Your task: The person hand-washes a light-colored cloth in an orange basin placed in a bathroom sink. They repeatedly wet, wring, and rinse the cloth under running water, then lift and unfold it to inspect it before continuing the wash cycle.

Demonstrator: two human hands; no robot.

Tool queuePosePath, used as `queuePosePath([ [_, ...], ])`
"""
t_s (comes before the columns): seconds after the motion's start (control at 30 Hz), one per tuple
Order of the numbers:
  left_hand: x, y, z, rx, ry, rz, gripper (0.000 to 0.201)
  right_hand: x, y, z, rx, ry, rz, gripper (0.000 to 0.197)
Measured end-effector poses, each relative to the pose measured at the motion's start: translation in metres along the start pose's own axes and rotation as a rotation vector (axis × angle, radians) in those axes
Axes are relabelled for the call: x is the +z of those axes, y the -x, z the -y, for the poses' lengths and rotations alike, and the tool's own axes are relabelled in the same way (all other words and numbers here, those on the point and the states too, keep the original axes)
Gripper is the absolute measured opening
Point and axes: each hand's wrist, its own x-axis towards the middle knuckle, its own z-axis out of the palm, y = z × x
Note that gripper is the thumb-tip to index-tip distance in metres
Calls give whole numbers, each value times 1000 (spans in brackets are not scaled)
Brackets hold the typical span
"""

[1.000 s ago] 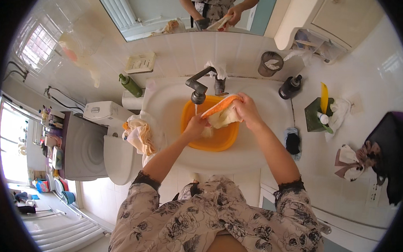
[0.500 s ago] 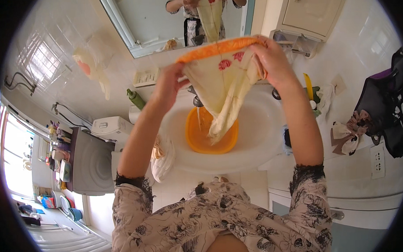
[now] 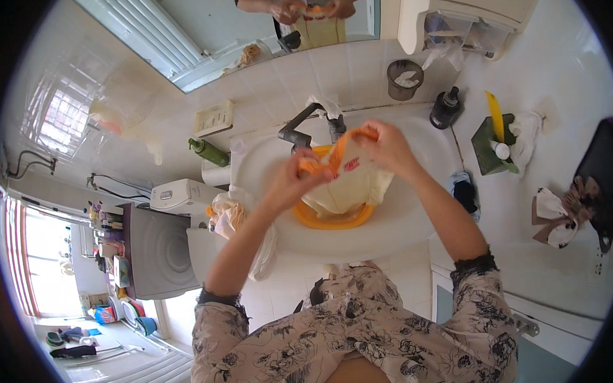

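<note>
My left hand [image 3: 295, 181] is closed on one end of the orange band of a wet-looking pale yellow garment [image 3: 347, 186] with red prints. The other end of that band is pinched in my right hand [image 3: 389, 150], so the band hangs slack and twisted between them. Below the band, the cloth droops into an orange basin [image 3: 332, 224], which sits in the white sink [image 3: 406, 225]. The garment covers most of the basin's inside. A dark faucet [image 3: 296, 129] stands just beyond my hands; its outlet is partly hidden.
A black bottle [image 3: 446, 110] and a grey cup [image 3: 405, 80] stand behind the sink. Right of it is a green container [image 3: 492, 144] holding a yellow-handled tool. A green bottle [image 3: 208, 151] lies at left. Bunched cloth [image 3: 228, 216] hangs over the sink's left edge.
Both hands have come down from in front of the mirror toward the basin and closer together. The band, stretched taut before, is now slack, and the garment's lower part has dropped into the basin.
</note>
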Motion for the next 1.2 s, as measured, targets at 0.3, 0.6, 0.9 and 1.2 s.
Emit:
queuePosePath([
  [0.3, 90, -67, 246, 108, -622, -320, 32, 146, 11, -202, -132, 351, 128, 29],
  [0.6, 126, -84, 303, -230, -563, -264, 35, 198, 1, -242, -22, 571, 327, 32],
  [0.9, 97, -106, 253, -386, -241, -288, 38, 178, -45, -192, 432, 169, 501, 49],
  [1.2, 80, -72, 197, 152, -87, -347, 65, 175, -25, -188, 170, -493, 120, 31],
])
